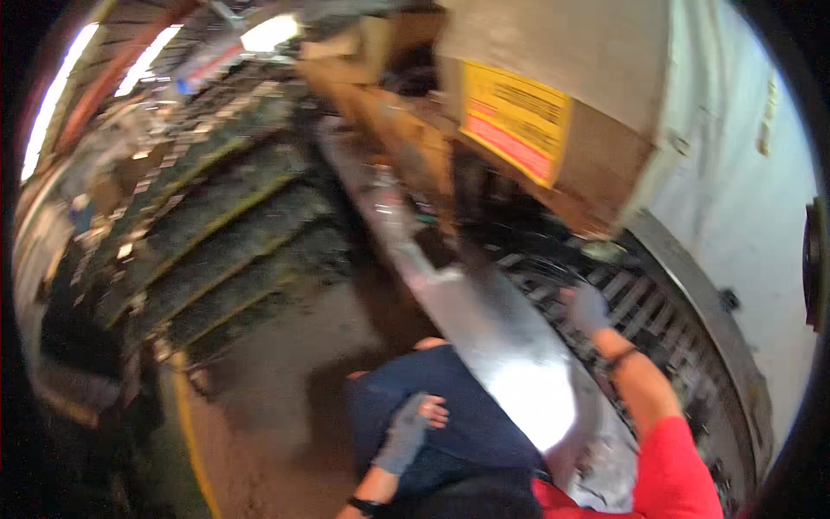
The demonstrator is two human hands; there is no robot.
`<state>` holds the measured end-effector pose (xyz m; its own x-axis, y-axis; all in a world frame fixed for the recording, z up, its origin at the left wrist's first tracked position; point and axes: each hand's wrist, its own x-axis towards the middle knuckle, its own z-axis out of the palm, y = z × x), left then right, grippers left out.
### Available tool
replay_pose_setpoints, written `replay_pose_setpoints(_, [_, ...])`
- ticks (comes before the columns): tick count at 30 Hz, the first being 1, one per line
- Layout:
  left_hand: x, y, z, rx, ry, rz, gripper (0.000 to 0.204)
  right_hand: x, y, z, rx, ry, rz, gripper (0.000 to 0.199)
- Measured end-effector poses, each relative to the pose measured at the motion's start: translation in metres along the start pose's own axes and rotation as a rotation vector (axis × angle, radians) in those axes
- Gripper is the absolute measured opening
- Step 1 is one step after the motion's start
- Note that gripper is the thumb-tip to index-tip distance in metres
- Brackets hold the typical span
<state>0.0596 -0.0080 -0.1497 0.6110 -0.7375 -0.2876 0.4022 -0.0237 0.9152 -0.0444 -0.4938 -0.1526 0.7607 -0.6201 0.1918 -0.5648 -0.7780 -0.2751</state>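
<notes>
Near right, my right hand [590, 309], in a grey glove, rests fingers-down on the dark metal grating [644, 316], gripping nothing I can make out. My left hand [406, 437], also gloved, lies loose on my blue trouser leg [471, 406]. A shiny metal rail [484, 333] runs between them.

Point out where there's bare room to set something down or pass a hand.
Bare concrete floor lies open between the stacked dark trays and the shiny metal rail. Right of the rail it is crowded: the right hand rests on the slatted grille under a cardboard box. The left hand rests on the thigh.
</notes>
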Motion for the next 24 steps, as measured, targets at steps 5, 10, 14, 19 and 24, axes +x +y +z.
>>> replay_pose_setpoints(5, [0.003,0.0,0.024,-0.01,-0.065,0.071,0.045,-0.041,-0.091,-0.126,0.083,-0.199,-0.181,0.061])
replay_pose_setpoints(10, [0.018,0.025,0.087,-0.041,-0.158,0.121,0.047,-0.059,-0.159,-0.153,1.114,-0.747,0.172,0.061])
replay_pose_setpoints(14, [0.001,0.046,0.079,-0.123,-0.072,-0.008,0.037,-0.042,-0.13,-0.117,1.09,-0.588,0.197,0.053])
replay_pose_setpoints(19, [-0.048,0.002,0.042,-0.082,0.109,-0.193,0.034,0.025,0.134,-0.032,1.23,-0.273,0.572,0.042])
replay_pose_setpoints(24, [-0.064,-0.006,0.03,-0.125,0.309,-0.401,0.035,0.101,0.178,0.037,1.738,-0.02,0.819,0.05])
